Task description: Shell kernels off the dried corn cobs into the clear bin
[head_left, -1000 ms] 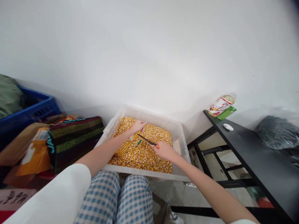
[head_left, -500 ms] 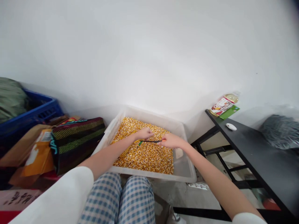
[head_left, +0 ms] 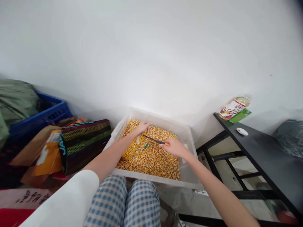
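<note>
My left hand is closed on the gathered, pinkish upper end of a yellow mesh bag. The bag's body slants down toward me across loose corn kernels. In my right hand are scissors with dark blades and an orange handle. The blades point left, and their tips lie close to the bag just below my left fingers. A small green tag is beside the bag. All this is inside a translucent plastic bin, with my left forearm hiding part of the bag.
On the left are a blue crate, a striped mesh pouch and cardboard. A black table on the right carries an oil bottle, a white oval object and a dark plastic-wrapped bundle. A white wall stands behind.
My left hand has moved up and left, away from my right hand. The scissors now tilt up to the left, and more of the yellow mesh bag shows. The view has shifted slightly left.
</note>
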The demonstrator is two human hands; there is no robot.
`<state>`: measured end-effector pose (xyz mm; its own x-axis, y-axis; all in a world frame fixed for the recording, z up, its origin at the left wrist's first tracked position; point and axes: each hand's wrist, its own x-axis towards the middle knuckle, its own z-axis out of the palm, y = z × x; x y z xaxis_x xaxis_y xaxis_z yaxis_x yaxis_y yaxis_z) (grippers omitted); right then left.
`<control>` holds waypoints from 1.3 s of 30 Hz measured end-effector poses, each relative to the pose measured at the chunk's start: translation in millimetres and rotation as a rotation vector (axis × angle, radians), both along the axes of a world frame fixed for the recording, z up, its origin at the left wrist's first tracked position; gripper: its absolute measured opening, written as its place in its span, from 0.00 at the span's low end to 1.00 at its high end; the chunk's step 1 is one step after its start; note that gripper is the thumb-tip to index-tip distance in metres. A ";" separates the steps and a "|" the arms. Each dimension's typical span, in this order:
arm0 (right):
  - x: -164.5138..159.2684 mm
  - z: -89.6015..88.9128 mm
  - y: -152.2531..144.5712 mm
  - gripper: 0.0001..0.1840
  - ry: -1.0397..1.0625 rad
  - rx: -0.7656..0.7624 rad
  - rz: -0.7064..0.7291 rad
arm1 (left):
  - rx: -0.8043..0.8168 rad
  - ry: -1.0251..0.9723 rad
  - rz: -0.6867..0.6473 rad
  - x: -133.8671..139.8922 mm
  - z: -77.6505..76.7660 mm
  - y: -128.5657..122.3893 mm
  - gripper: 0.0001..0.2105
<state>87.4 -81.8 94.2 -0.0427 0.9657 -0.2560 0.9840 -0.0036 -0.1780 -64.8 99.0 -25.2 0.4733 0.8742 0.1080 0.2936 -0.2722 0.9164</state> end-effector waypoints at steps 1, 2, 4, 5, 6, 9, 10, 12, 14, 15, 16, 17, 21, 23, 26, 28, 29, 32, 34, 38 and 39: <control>-0.7 -2.2 -0.8 0.24 -0.002 0.001 -0.008 | 0.009 0.005 0.006 -0.4 0.0 -0.1 0.23; -1.3 -4.5 -1.5 0.24 -0.005 0.000 -0.016 | 0.018 0.008 0.012 -0.8 0.3 -0.5 0.23; -2.7 -9.4 -2.6 0.23 -0.013 0.002 -0.031 | 0.024 0.011 0.020 -1.6 1.4 -1.5 0.23; -3.5 -12.1 -3.1 0.23 -0.016 0.004 -0.038 | 0.026 0.011 0.021 -2.0 1.8 -1.9 0.23; -4.5 -14.9 -3.5 0.23 -0.019 0.009 -0.045 | 0.025 0.010 0.023 -2.2 2.1 -2.0 0.23; -7.2 -23.1 -4.8 0.22 -0.015 0.026 -0.058 | 0.011 0.003 0.036 -2.2 1.6 -0.9 0.23; -7.2 -25.3 -5.1 0.22 -0.006 0.028 -0.059 | 0.011 0.001 0.037 -1.6 1.2 -0.4 0.23; -4.6 -27.6 -4.9 0.22 0.014 0.013 -0.058 | 0.013 -0.001 0.032 0.7 0.4 -0.7 0.23; 1.4 -26.3 -3.4 0.23 0.030 -0.022 -0.048 | 0.013 0.001 -0.018 5.3 0.6 -4.3 0.23; 5.3 -24.4 -2.0 0.23 0.039 -0.040 -0.037 | 0.011 0.005 -0.057 8.4 1.2 -7.8 0.24; 9.3 -22.0 -0.1 0.23 0.048 -0.058 -0.024 | 0.010 0.014 -0.100 11.7 2.2 -12.3 0.24; 13.0 -19.1 2.0 0.23 0.055 -0.074 -0.008 | 0.014 0.030 -0.144 15.0 3.5 -17.7 0.24; 21.0 -10.8 12.3 0.22 0.031 -0.125 0.044 | 0.085 0.143 -0.267 24.5 9.7 -40.1 0.24; 21.5 -10.9 16.2 0.22 0.012 -0.127 0.080 | 0.116 0.164 -0.306 24.8 11.9 -44.7 0.23; 21.1 -16.2 17.5 0.24 0.016 -0.092 0.109 | 0.052 0.124 -0.282 20.0 13.4 -38.8 0.22; 20.6 -20.3 16.0 0.24 0.027 -0.066 0.094 | 0.000 0.084 -0.232 16.0 13.3 -30.9 0.23; 20.1 -21.4 15.1 0.24 0.032 -0.057 0.084 | -0.006 0.071 -0.218 14.6 13.0 -27.6 0.23; 16.9 -18.3 14.8 0.23 0.021 -0.059 0.071 | 0.017 0.075 -0.238 15.0 11.4 -26.2 0.23; 14.1 -11.6 17.5 0.22 -0.004 -0.077 0.086 | 0.055 0.096 -0.296 18.3 10.5 -31.9 0.24; 12.3 0.4 25.0 0.21 -0.012 -0.157 0.104 | 0.150 0.143 -0.354 24.3 11.5 -45.1 0.25; 12.9 1.5 26.0 0.22 0.002 -0.196 0.094 | 0.164 0.160 -0.347 25.0 12.1 -46.9 0.25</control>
